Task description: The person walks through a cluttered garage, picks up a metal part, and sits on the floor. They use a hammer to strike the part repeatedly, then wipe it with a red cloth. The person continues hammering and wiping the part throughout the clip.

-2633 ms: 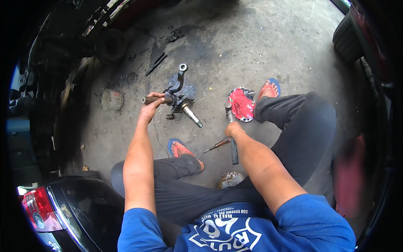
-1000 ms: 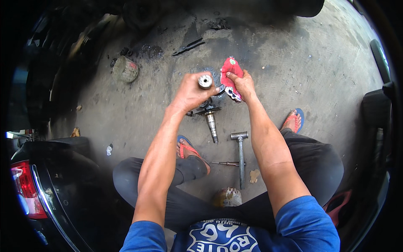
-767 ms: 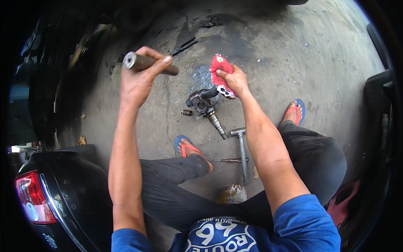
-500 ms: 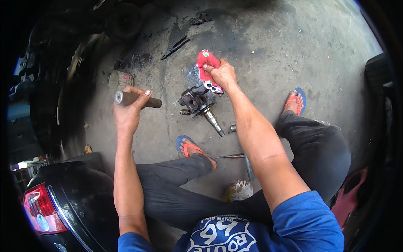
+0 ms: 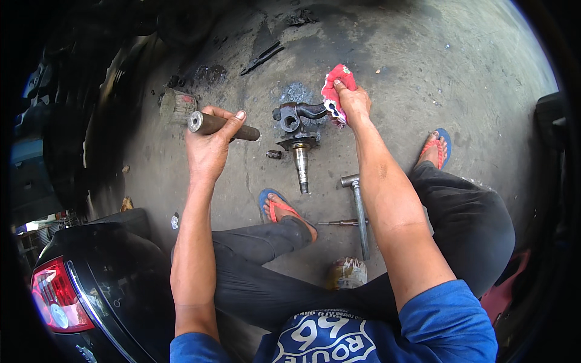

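My left hand (image 5: 204, 148) is closed around a thick, dark metal tube (image 5: 245, 132), its round end facing left. In my right hand (image 5: 357, 107) is a bunched red rag (image 5: 334, 85) with a white edge. The rag is wrapped against the end of the curved arm of a greasy steering knuckle (image 5: 290, 123), hiding that end. The knuckle's shiny tapered spindle (image 5: 301, 163) points towards me. Beside it, to the left, lies a small dark cylinder (image 5: 274, 155).
A hammer (image 5: 359, 212) and a thin pointed tool (image 5: 344, 222) lie between my feet, near a dirty jar (image 5: 347, 275). Pliers (image 5: 262, 58) rest farther off, and a grimy can (image 5: 180, 107) stands behind my left hand. A black car's rear (image 5: 115, 284) is at lower left.
The knuckle has turned, so its spindle points straight towards me instead of to the lower right. My right hand has moved right with the rag; my left hand has shifted slightly right with the tube.
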Action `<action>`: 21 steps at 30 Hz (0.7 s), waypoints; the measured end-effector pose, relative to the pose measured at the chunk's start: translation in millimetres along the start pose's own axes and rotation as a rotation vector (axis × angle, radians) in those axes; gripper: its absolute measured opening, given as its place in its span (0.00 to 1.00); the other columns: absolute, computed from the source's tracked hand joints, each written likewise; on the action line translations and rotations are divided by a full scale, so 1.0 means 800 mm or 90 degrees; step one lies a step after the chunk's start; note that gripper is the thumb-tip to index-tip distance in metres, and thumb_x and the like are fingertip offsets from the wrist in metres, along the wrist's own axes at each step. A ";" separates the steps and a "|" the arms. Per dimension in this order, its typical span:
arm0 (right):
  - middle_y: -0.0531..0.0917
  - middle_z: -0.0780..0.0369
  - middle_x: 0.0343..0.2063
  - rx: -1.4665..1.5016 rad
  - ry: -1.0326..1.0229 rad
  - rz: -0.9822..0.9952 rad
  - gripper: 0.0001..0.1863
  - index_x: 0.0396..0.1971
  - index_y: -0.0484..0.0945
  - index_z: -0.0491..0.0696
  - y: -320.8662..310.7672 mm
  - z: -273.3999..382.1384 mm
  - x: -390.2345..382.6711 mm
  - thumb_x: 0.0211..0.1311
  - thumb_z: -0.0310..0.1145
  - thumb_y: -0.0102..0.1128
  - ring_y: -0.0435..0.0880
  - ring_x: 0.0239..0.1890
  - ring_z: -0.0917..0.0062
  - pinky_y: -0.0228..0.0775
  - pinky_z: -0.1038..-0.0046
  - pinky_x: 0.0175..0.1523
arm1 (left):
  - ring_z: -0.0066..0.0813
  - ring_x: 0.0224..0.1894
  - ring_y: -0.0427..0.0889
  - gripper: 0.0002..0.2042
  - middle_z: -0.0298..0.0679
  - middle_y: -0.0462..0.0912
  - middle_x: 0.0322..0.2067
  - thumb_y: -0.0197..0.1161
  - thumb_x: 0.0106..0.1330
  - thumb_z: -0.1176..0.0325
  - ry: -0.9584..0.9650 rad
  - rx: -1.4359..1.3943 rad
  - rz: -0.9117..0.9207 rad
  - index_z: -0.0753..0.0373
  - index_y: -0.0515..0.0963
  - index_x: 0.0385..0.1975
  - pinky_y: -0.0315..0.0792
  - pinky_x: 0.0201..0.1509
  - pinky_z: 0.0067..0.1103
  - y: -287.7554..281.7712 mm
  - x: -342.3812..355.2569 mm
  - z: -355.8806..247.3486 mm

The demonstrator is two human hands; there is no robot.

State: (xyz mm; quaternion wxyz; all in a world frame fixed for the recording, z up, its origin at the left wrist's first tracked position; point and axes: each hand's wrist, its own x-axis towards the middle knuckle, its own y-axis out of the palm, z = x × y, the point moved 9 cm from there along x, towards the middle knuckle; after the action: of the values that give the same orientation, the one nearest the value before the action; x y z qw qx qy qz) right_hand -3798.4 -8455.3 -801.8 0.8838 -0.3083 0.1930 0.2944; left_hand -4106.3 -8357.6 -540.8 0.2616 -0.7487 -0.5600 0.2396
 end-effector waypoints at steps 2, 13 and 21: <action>0.85 0.45 0.54 -0.025 0.030 -0.016 0.41 0.54 0.83 0.42 -0.001 0.001 -0.005 0.55 0.64 0.71 0.83 0.60 0.53 0.73 0.60 0.65 | 0.18 0.30 0.78 0.14 0.33 0.86 0.27 0.79 0.61 0.59 0.017 0.006 -0.005 0.63 0.84 0.31 0.72 0.37 0.20 0.006 -0.002 -0.002; 0.83 0.44 0.56 -0.076 0.016 0.010 0.37 0.54 0.82 0.40 0.001 0.042 -0.035 0.59 0.59 0.71 0.82 0.62 0.52 0.73 0.58 0.67 | 0.21 0.32 0.81 0.14 0.35 0.85 0.29 0.77 0.65 0.60 -0.018 -0.130 -0.008 0.63 0.81 0.32 0.76 0.37 0.23 0.048 0.016 0.035; 0.83 0.43 0.55 -0.046 0.003 0.027 0.35 0.53 0.82 0.40 0.004 0.042 -0.034 0.59 0.57 0.72 0.81 0.62 0.51 0.73 0.58 0.67 | 0.24 0.34 0.83 0.13 0.37 0.85 0.31 0.76 0.66 0.61 -0.050 -0.175 -0.015 0.63 0.80 0.33 0.81 0.40 0.25 0.061 0.019 0.052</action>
State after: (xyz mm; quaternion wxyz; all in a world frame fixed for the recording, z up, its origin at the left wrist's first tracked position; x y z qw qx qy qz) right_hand -3815.6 -8442.1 -764.5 0.8654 -0.3362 0.1908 0.3189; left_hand -4095.0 -8349.2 -604.9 0.1370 -0.7611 -0.6060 0.1866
